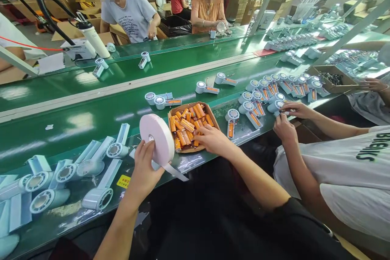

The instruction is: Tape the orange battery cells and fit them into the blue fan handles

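Observation:
My left hand (145, 166) grips a big roll of white tape (158, 136), tilted on edge, with a loose tail hanging down to the right. At the near rim of a cut-down cardboard box (195, 151) is my right hand (211, 140), its fingers closed on one of the orange batteries (186, 125) heaped inside; the fingertips are partly hidden among the cells. Left of the tape roll lie several light-blue fan housings (99, 198) with open handles. Beyond the box, two fan housings (164, 101) rest close together, one showing an orange battery in its handle.
Many fan housings with batteries (251, 109) crowd the bench to the right, beside a co-worker's hands (286, 124). A box of small dark parts (330, 78) stands farther right. The green conveyor belt (76, 126) runs across, with people seated on its far side.

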A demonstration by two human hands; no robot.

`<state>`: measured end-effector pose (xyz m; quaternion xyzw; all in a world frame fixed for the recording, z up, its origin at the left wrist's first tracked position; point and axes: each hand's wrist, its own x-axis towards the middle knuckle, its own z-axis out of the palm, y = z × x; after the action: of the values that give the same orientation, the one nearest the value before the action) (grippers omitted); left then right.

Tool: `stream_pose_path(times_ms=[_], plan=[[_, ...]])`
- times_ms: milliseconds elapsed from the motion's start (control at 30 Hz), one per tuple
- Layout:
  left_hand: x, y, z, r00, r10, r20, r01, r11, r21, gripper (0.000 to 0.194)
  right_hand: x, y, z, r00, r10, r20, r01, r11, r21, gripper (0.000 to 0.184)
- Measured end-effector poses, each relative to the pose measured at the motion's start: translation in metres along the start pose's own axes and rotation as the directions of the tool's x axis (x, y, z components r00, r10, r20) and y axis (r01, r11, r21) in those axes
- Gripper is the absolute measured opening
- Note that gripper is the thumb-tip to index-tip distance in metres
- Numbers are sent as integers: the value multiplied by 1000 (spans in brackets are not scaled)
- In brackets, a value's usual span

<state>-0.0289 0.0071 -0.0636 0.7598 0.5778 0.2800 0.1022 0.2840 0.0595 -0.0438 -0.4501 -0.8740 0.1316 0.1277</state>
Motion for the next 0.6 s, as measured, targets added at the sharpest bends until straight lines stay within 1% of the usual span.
stream_pose_path(times_ms=[33,67,133,200,267,367,433,500,533,600], plan=[[0,2,1,1000,21,-2,-21,1000,8,78,7,7,0,999,-15,36,18,996,-91,37],[0,4,1,999,43,3,-43,999,17,79,13,12,0,997,-34,71,43,989,-143,37],[0,6,1,997,82,10,-82,996,27,78,20,20,3,990,-89,110,105,982,-159,32],[1,4,2,994,111,12,-111,993,32,74,22,26,7,982,-148,121,162,979,-120,25],[0,3,3,991,131,14,-131,991,36,72,20,28,10,984,-137,114,149,984,-101,25],[-2,2,4,987,162,6,-162,985,51,73,17,25,9,994,-55,97,64,994,-83,29],[-3,5,2,983,182,10,-182,980,79,72,14,21,4,995,-58,82,56,998,29,23],[-4,7,-3,979,201,21,-202,972,119,71,9,15,-4,999,-53,11,49,969,241,15],[-4,8,-5,977,210,27,-212,967,140,70,5,11,-7,999,-12,-34,23,933,358,15],[-3,8,-8,972,233,30,-235,957,171,68,-1,5,-10,989,119,-89,-51,836,546,16]])
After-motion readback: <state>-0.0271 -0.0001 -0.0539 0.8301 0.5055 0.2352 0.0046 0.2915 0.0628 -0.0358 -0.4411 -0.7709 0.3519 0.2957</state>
